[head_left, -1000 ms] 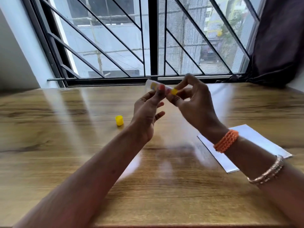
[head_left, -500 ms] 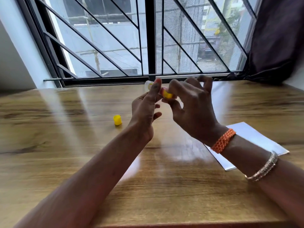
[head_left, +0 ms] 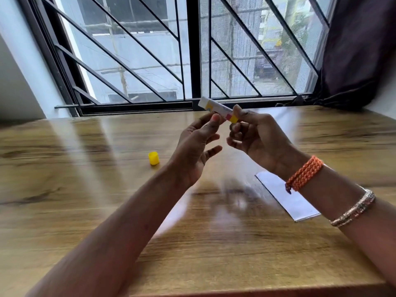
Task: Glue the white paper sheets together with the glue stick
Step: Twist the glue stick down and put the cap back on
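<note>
A white glue stick [head_left: 214,108] with a yellow base is held up over the far half of the table, its uncapped end pointing up and left. My left hand [head_left: 196,146] pinches its body from below with thumb and forefinger. My right hand [head_left: 257,136] pinches the yellow base between thumb and curled fingers. The stick's yellow cap [head_left: 153,158] lies on the table to the left of my left hand. White paper sheets [head_left: 287,196] lie flat on the table at the right, partly hidden under my right wrist.
The wooden table [head_left: 85,189] runs up to a barred window [head_left: 192,61] at the back. A dark curtain [head_left: 360,50] hangs at the back right corner. The table's front edge [head_left: 257,293] is near the bottom of the view.
My right hand has rolled back so its palm faces me, and its fingers have shifted on the yellow base. The stick's white end now shows more above my left hand.
</note>
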`<state>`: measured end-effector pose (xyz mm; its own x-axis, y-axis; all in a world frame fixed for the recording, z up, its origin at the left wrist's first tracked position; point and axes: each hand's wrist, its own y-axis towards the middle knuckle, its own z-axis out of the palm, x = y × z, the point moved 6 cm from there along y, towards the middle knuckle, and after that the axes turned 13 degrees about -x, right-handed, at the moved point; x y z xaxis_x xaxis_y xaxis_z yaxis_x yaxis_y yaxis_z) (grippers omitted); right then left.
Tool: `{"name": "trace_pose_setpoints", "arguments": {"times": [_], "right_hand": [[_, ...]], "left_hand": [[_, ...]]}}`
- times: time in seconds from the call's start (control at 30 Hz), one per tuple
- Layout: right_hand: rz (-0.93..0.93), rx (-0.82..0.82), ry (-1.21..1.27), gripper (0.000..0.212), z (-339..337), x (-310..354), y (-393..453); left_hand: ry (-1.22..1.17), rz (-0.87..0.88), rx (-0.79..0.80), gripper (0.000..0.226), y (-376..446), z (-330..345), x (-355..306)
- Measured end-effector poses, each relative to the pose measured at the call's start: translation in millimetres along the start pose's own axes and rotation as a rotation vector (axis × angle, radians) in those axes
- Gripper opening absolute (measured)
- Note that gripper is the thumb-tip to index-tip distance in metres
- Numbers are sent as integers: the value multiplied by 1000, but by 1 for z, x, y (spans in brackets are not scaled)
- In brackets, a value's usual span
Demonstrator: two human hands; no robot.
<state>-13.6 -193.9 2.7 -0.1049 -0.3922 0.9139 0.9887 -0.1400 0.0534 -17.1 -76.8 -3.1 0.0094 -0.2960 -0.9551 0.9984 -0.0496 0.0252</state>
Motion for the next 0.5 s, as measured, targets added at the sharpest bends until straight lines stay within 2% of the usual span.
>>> {"name": "trace_pose_setpoints", "arguments": {"times": [0.07,0.13,0.2,0.3,0.37,0.43,0.5], "right_hand": [[72,64,-5,15,5,-5,-3],[36,70,-13,14,8,-5,-5],[-154,31,-82,23,10,2,-7],[-627,-56,-406,27,15,20,-17],[-765,-92,-521,26,18,23,-21],[-722,-121,-533,25,15,20,-17],[-579,-97,-495,21,11,12,-10]], "left_hand": [[-3,3,-19,17,1,-1,1],[-2,17,-58,12,2,-4,0],[7,31,-106,8,3,-7,-1],[6,54,-162,10,3,-9,-1],[13,58,-187,13,3,-9,-1],[17,45,-207,15,2,-10,0],[17,37,-239,16,2,-12,1]]}}
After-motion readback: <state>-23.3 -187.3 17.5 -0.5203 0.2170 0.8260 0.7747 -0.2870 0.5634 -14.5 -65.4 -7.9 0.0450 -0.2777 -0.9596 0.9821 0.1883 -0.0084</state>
